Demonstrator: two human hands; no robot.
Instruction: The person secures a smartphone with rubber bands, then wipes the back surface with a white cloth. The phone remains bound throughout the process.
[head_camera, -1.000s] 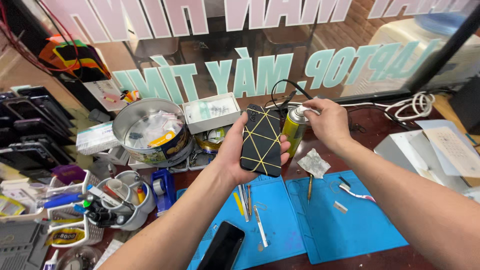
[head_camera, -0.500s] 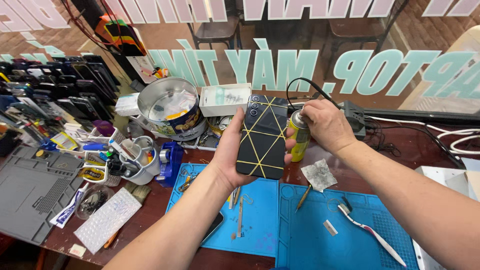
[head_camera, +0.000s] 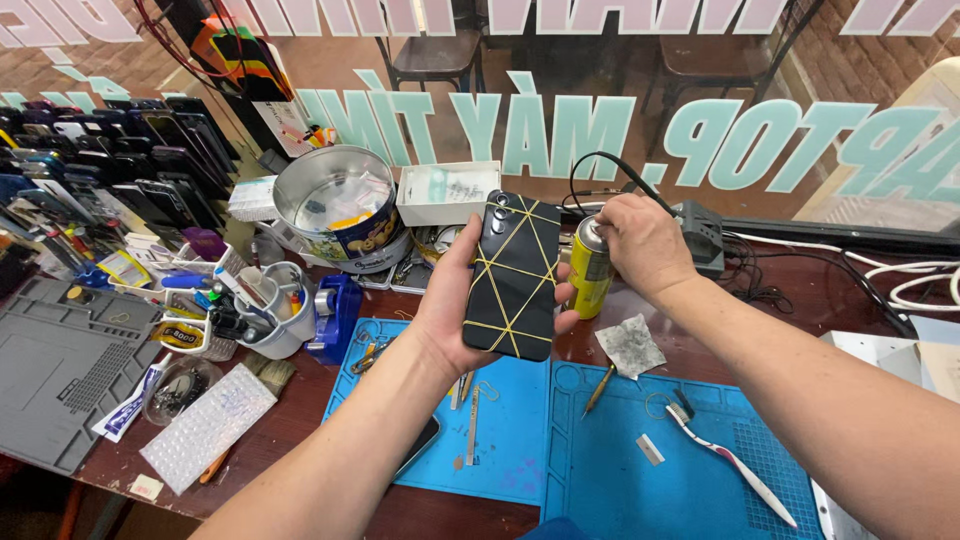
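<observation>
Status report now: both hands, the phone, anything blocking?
Left hand grips black phone, wrapped in yellow rubber bands. Right hand on top of yellow can. Blue mat below cluttered with small tools; nothing blocking.

phone in left hand above mat | can right of it | tin left-behind

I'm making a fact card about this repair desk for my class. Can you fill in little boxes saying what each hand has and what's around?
Left hand: holds up a black phone, back facing the camera, wrapped in crossed yellow rubber bands
Right hand: grips the top of a yellow spray can standing on the table
Under the hands: blue work mats with a toothbrush and small tools
Left of the phone: round metal tin, blue tape dispenser, grey mat
Table: dark wood
</observation>
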